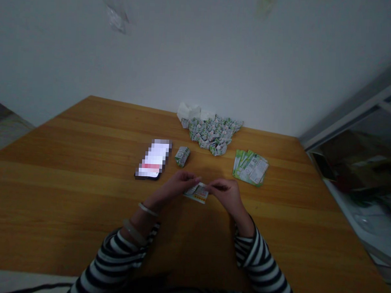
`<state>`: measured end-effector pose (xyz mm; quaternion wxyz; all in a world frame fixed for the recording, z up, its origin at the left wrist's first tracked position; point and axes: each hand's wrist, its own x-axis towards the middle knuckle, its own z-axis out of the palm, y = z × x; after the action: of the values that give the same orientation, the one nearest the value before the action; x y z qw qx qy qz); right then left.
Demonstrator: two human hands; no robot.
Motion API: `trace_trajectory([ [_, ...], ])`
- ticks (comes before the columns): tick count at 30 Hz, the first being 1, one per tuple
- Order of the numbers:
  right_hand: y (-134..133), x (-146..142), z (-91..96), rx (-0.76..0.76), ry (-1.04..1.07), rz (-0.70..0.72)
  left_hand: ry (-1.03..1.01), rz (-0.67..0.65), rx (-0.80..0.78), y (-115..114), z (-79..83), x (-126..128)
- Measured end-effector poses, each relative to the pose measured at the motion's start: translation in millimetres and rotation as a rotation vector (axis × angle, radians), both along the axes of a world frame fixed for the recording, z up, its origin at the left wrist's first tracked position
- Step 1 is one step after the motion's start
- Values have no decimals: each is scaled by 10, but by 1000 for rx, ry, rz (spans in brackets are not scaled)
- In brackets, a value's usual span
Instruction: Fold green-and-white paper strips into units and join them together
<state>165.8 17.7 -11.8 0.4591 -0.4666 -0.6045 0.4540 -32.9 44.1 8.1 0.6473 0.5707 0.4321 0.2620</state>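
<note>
Both hands meet over a small printed paper sheet [199, 199] at the middle of the table. My left hand [177, 184] pinches its upper left part between thumb and finger. At the sheet's upper right edge, my right hand [225, 192] pinches it the same way. The sheet is pale with an orange strip along its lower edge, and fingers cover part of it. Just beyond my left hand lies a small folded paper packet [182, 156]. To the right of my right hand, green-and-white printed sheets [252, 167] lie in a fanned stack.
A heap of folded printed paper pieces [213, 133] lies near the wall, with white crumpled paper [188, 111] behind it. A phone with a lit screen [154, 158] rests left of the packet. The wooden table [67, 192] meets the wall; shelving [359, 171] stands at right.
</note>
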Motion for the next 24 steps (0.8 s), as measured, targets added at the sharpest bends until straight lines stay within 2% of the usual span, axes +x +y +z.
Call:
trace_trajectory([
  [6, 28, -42, -41, -174, 116, 31, 76, 4, 100, 27, -44, 1],
  [14, 46, 0, -94, -199, 97, 55, 78, -102, 190, -12, 72, 27],
  [20, 58, -27, -80, -256, 211, 35, 104, -7, 165, 0, 60, 14],
  [24, 65, -6, -78, -240, 126, 86, 126, 40, 208, 12, 18, 11],
])
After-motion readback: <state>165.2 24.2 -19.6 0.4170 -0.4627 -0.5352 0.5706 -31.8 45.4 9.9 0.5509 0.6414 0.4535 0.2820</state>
